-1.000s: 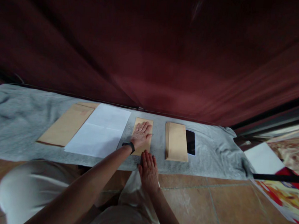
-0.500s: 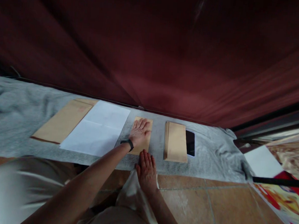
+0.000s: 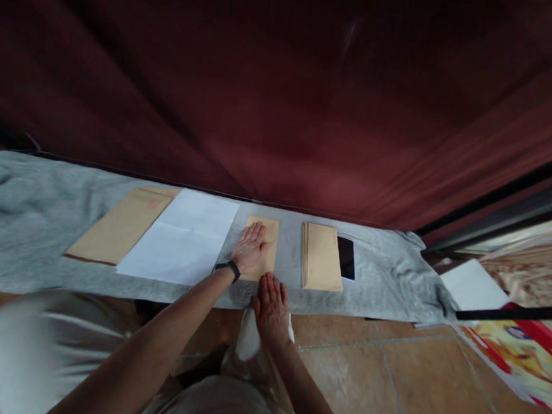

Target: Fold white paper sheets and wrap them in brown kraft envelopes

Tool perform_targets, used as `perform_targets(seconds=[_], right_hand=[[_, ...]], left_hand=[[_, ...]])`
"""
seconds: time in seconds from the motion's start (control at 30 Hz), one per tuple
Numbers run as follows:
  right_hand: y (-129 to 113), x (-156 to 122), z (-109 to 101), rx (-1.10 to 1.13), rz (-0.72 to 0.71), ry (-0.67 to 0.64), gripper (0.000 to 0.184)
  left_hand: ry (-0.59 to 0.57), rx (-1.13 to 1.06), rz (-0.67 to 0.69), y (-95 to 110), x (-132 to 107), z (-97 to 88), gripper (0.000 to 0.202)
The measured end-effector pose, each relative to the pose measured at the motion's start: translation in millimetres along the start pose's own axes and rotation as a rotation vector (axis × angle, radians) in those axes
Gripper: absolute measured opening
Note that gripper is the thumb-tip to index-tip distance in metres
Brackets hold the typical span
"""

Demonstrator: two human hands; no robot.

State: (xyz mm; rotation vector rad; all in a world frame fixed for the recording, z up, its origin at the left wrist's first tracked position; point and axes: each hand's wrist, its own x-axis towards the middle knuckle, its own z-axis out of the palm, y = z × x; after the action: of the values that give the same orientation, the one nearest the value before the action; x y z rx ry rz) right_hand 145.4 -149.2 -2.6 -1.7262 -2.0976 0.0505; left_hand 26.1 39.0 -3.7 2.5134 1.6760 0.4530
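Observation:
A small tan envelope [image 3: 268, 241] lies flat on the grey cloth [image 3: 368, 302] in front of me. Pressed flat on its upper left part is my left hand [image 3: 251, 248], open, a dark band on its wrist. My right hand [image 3: 272, 307] lies open with its fingertips at the envelope's lower right edge. To the right sits a stack of several tan envelopes [image 3: 323, 257], fanned slightly at its left side. Left of my hands are white paper sheets [image 3: 179, 238], beside larger tan envelopes [image 3: 118, 224] that they partly overlap.
A dark phone [image 3: 347, 259] is partly under the envelope stack. A dark red curtain-like surface [image 3: 265, 93] rises behind the cloth. At the right are a dark bar [image 3: 514, 313], a white sheet [image 3: 473, 285] and a colourful printed box [image 3: 525, 354]. Tiled floor [image 3: 349, 376] lies below.
My left hand has slid slightly left and down over the envelope, its fingers now closer together. My right hand stays by the lower edge. The view has shifted a little.

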Motion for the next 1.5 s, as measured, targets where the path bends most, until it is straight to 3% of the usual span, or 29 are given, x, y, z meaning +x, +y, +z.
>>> perform_targets(seconds=[0.33, 0.63, 0.97, 1.1, 1.3, 1.5], right_hand=[[-5.4, -2.0, 0.3, -0.007, 0.039, 0.001, 0.053], [-3.8, -2.7, 2.0, -0.016, 0.01, 0.023, 0.053], [-1.8, -3.0, 0.2, -0.007, -0.005, 0.013, 0.053], [-0.6, -1.4, 0.9, -0.023, -0.003, 0.01, 0.053], [1.8, -1.3, 0.3, -0.028, -0.024, 0.01, 0.056], [-4.8, 4.1, 0.3, 0.023, -0.01, 0.008, 0.051]], left_hand=[[-0.08, 0.042, -0.03, -12.4, -20.3, -12.2, 0.065], [-0.061, -0.004, 0.139, 10.9, -51.0, -10.1, 0.059], [-0.035, -0.03, 0.085, 0.0, -67.5, -18.0, 0.058], [-0.039, -0.078, 0.12, -2.3, -93.4, -27.0, 0.052], [-0.018, -0.135, 0.295, 6.1, -145.5, -36.0, 0.049], [-0.035, -0.081, 0.281, 10.5, -159.3, -32.8, 0.05]])
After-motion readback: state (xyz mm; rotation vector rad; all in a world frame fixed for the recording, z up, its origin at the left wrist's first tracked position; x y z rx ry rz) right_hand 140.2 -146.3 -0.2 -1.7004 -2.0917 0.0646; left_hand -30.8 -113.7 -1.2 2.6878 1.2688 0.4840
